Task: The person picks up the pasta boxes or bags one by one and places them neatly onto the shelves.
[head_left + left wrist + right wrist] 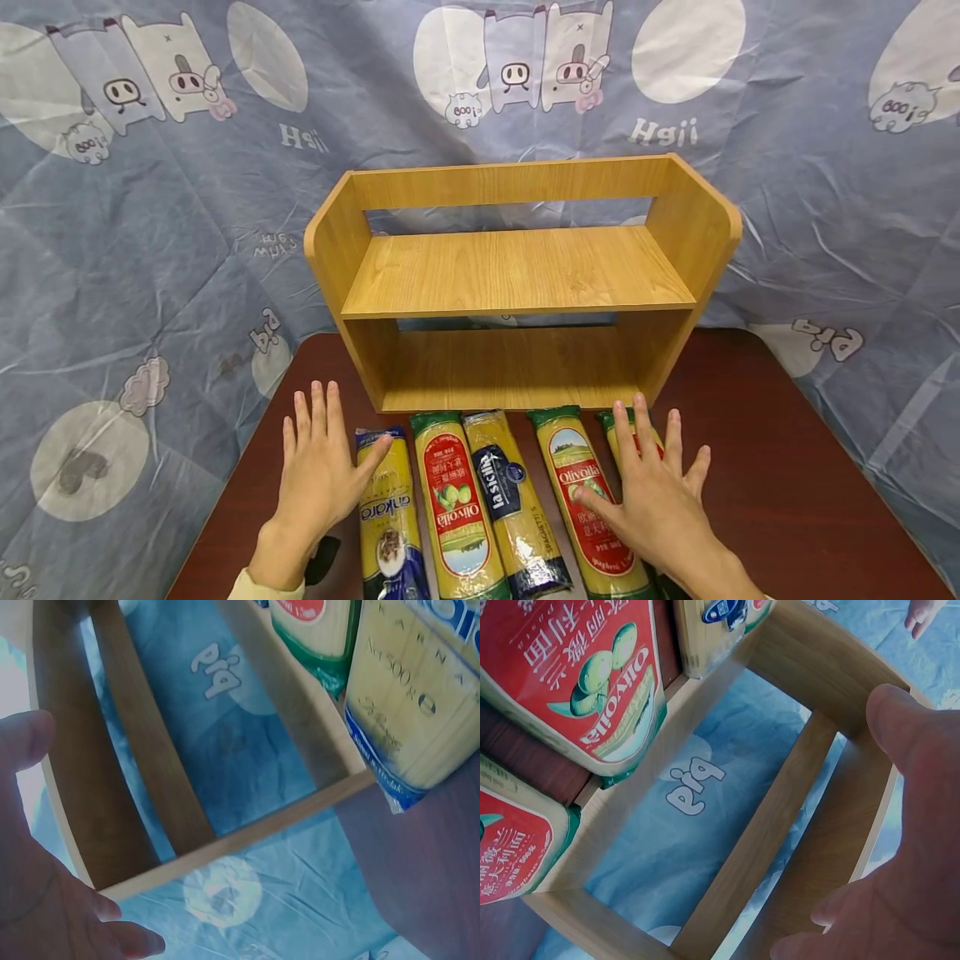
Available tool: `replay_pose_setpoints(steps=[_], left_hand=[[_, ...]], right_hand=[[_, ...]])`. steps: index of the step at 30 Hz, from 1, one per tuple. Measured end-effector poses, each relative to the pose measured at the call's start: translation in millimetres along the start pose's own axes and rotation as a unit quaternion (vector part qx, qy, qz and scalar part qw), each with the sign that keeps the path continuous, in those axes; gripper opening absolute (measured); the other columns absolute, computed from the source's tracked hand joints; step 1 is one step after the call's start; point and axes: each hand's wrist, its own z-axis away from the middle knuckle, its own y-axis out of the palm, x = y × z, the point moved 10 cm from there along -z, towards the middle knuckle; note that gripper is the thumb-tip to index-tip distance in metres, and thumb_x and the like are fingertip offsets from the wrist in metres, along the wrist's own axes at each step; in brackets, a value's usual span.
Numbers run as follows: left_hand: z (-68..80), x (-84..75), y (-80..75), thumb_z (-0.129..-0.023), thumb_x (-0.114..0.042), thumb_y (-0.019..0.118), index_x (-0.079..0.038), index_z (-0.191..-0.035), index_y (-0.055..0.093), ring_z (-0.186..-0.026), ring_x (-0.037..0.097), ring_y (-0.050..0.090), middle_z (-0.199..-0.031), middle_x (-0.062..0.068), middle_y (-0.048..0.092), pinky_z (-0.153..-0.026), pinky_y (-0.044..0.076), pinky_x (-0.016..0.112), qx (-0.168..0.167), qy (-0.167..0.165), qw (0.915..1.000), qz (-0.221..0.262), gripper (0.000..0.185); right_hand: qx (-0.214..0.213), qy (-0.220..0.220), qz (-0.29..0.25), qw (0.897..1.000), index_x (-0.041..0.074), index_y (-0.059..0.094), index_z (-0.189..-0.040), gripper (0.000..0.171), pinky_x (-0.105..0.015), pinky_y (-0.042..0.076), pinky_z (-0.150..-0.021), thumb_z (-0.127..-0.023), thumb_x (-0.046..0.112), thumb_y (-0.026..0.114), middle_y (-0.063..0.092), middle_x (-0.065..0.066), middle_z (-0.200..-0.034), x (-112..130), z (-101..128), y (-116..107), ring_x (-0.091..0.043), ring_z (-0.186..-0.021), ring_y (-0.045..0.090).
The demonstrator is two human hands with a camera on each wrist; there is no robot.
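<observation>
In the head view, the left hand point(318, 477), its straight fingers slightly parted and holding nothing, is near the blue-ended ankara packet point(387, 508). Rightward on the dark red table point(787, 475), before the wooden shelf point(517, 267), lie an Olivoila packet point(456, 500), a spaghetti packet point(513, 508) and a second Olivoila packet point(581, 483). The right hand point(660, 508), fingers fanned wide and empty, partly hides that one and a third Olivoila packet point(521, 832).

Three pasta packets point(453, 508) lie on the table point(810, 492) between the left hand point(317, 475) and right hand point(660, 496); the right hand partly covers two further packets point(572, 467). Beyond both hands stands the shelf point(517, 271), a cloth backdrop point(165, 275) behind it.
</observation>
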Motion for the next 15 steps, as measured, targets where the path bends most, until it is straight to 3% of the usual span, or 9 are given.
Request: replay_pose_setpoints(steps=[3, 7, 15], left_hand=[[-5.5, 6.7, -0.2, -0.095, -0.065, 0.057, 0.003, -0.161, 0.001, -0.151, 0.048, -0.006, -0.166, 0.028, 0.000, -0.114, 0.006, 0.070, -0.002, -0.006, 0.9997, 0.024, 0.110], [-12.7, 15.5, 0.9, -0.094, -0.064, 0.059, 0.003, -0.160, -0.001, -0.151, 0.047, -0.007, -0.166, 0.027, -0.002, -0.115, 0.003, 0.069, -0.004, -0.017, 0.9979, 0.063, 0.112], [-30.3, 26.8, 16.8, -0.094, -0.061, 0.063, 0.002, -0.159, -0.010, -0.151, 0.045, -0.006, -0.167, 0.024, -0.006, -0.116, 0.005, 0.066, 0.012, -0.033, 0.9885, 0.147, 0.116]], right_hand=[[-0.002, 0.000, -0.006, 1.000, 0.017, -0.003, -0.165, 0.128, -0.087, -0.004, -0.097, -0.077, 0.081, 0.065, -0.007, -0.016, -0.169, -2, -1, -2, -0.053, -0.147, -0.016], [-0.009, 0.001, -0.019, 1.000, 0.017, -0.006, -0.164, 0.132, -0.087, 0.001, -0.097, -0.075, 0.075, 0.073, -0.011, -0.015, -0.169, -4, -3, -6, -0.054, -0.147, -0.015], [-0.043, -0.011, -0.048, 0.998, 0.010, -0.006, -0.163, 0.136, -0.073, -0.003, -0.111, -0.074, 0.060, 0.084, -0.008, -0.017, -0.169, -11, -5, -14, -0.050, -0.149, -0.013]])
